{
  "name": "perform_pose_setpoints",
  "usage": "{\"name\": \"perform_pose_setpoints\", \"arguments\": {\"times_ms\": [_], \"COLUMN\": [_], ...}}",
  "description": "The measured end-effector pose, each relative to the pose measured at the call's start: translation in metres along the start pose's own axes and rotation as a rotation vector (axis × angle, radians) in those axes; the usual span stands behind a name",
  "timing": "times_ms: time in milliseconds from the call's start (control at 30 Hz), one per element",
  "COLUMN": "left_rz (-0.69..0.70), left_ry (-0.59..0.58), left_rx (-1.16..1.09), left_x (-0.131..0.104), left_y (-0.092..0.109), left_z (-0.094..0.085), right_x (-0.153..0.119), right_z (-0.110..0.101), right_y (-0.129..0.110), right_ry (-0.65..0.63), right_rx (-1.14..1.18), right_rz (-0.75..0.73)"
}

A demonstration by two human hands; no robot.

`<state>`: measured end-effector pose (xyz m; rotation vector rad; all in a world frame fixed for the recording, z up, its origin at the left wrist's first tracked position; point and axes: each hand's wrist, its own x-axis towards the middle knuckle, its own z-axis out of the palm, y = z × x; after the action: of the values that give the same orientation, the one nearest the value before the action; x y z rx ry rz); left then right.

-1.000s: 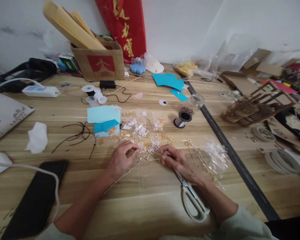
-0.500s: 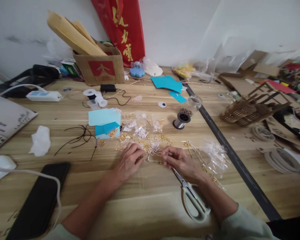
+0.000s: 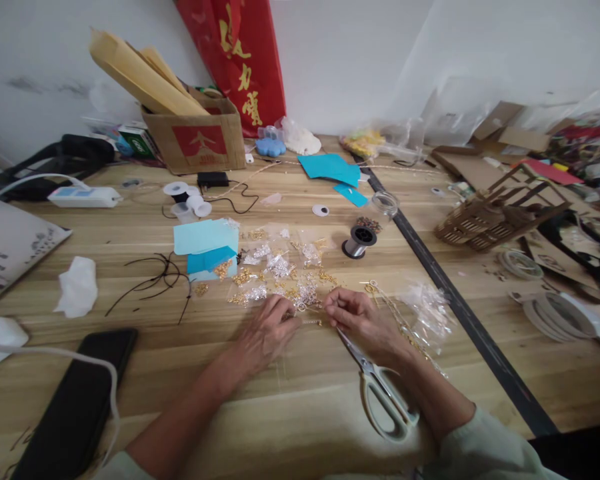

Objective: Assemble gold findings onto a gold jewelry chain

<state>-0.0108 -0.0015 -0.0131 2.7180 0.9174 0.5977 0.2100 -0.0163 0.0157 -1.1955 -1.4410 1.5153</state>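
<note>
Facing each other at the middle of the wooden table (image 3: 260,427), the left hand (image 3: 264,333) and the right hand (image 3: 356,313) have their fingers bent and bunched. The right thumb and forefinger come close together at the tips; the left fingertips are partly hidden. Whether either grip is closed on anything cannot be told, the parts there being too small. A short length of silver chain (image 3: 311,323) shows in the gap between the hands, lying near the right fingertips.

Directly beyond the fingers is a spread of small silver and gold findings (image 3: 307,292), some apparently in clear packets. Scissors (image 3: 386,400) lie below the right hand, blades pointing toward it. Right of that hand are a gold-and-silver chain (image 3: 404,325) and a heap of clear plastic bags (image 3: 430,310).

Farther out, a wire spool (image 3: 359,243) stands near a clear jar (image 3: 385,204). Light blue cards (image 3: 200,235) and tangled black cord (image 3: 164,272) lie to the left; a black phone (image 3: 77,400) lies near the left forearm. A cardboard box (image 3: 195,143) stands at the back.
</note>
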Motion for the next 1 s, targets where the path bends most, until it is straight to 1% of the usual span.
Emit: {"name": "perform_pose_setpoints", "arguments": {"times_ms": [100,167,233,333,433,600,767,1000], "left_rz": [0.01,0.014,0.014,0.01,0.009,0.021,0.01,0.026], "left_ry": [-0.004,-0.01,-0.016,-0.021,-0.024,-0.009,0.014,0.026], "left_rx": [-0.004,-0.005,0.001,0.006,0.006,-0.007,-0.017,-0.027], "left_x": [-0.001,-0.001,-0.001,-0.001,-0.001,-0.001,-0.001,-0.002], "left_y": [-0.001,-0.002,-0.002,-0.001,-0.002,-0.002,-0.002,-0.006], "left_z": [0.001,0.002,0.002,0.001,0.001,0.0,-0.001,0.003], "right_x": [-0.002,-0.003,-0.004,-0.003,-0.001,0.001,0.001,0.002], "right_z": [-0.003,-0.005,-0.006,-0.006,-0.004,0.001,0.001,0.001], "right_y": [-0.004,-0.007,-0.007,-0.006,-0.005,-0.006,-0.002,0.004], "right_ry": [-0.074,-0.115,-0.117,-0.099,-0.131,-0.189,-0.16,-0.177], "right_rx": [-0.071,-0.201,-0.374,-0.604,-0.724,-0.823,-0.853,-0.836], "right_rz": [0.021,0.007,-0.048,-0.175,-0.274,-0.312,-0.353,-0.404]}}
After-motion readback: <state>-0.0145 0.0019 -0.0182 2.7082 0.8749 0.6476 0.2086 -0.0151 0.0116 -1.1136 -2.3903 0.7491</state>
